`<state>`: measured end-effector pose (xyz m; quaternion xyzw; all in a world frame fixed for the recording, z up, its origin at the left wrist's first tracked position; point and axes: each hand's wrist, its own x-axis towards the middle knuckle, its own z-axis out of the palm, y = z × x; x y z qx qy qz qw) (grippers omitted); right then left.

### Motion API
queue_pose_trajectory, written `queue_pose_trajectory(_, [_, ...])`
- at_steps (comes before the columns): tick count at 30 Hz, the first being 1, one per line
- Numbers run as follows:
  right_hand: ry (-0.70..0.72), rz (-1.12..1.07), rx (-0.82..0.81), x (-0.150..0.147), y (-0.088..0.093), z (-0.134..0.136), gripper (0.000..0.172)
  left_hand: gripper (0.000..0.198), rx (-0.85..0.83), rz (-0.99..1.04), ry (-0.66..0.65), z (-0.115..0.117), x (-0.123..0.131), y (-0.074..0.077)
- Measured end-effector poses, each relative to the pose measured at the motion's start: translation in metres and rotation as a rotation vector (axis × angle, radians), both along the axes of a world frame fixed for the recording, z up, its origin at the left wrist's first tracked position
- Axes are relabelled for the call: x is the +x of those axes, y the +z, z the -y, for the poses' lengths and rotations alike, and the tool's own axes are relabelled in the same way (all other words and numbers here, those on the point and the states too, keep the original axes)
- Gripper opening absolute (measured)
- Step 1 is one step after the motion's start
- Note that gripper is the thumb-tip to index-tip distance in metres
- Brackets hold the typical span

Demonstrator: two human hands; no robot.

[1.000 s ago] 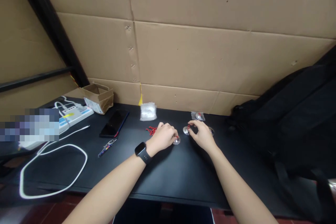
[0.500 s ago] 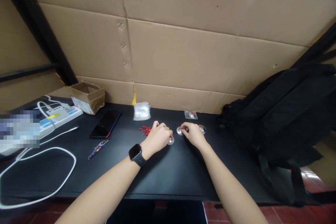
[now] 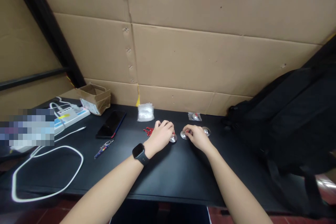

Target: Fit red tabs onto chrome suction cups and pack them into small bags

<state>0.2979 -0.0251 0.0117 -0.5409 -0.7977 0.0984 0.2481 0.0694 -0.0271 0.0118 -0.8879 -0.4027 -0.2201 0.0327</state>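
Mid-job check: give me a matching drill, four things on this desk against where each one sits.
Things:
1 smartwatch
2 black backpack
3 red pieces
4 phone

Places:
a right end of the table
b just beyond the keychain
c on the left wrist
d just left of the left hand

Pairs: 1-c, 2-a, 3-d, 4-b

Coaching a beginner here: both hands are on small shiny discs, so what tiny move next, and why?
Probably the right hand should press the red piece onto the right disc: its fingers pinch both, while the left hand rests on the left disc on the desk.
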Motion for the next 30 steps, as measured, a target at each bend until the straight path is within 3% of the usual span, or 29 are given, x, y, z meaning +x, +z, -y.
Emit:
queue_pose_trajectory(5, [0.099, -0.158, -0.016, -0.003, 0.011, 0.007, 0.020, 0.016, -0.023, 0.091, 0.040, -0.002, -0.003, 0.006])
queue_pose_trajectory(11, [0.030, -0.315, 0.105, -0.010, 0.018, 0.013, 0.013, 0.012, -0.031, 0.189, 0.031, -0.001, -0.002, 0.012])
queue_pose_trajectory(15, [0.049, -0.293, 0.080, -0.013, 0.015, 0.013, 0.016, 0.014, -0.061, 0.344, 0.026, -0.003, -0.002, 0.017])
queue_pose_trajectory(18, [0.021, -0.290, 0.045, -0.009, 0.011, 0.009, 0.017, 0.017, -0.159, 0.536, 0.032, -0.012, -0.006, 0.019])
queue_pose_trajectory(23, [-0.037, -0.471, 0.074, -0.010, 0.013, 0.010, 0.008, 0.022, -0.385, 0.903, -0.049, -0.025, -0.007, 0.014])
queue_pose_trajectory(30, [0.059, -0.777, 0.156, -0.040, 0.022, 0.026, 0.007, 0.025, -0.670, 1.122, -0.075, -0.012, 0.009, 0.010])
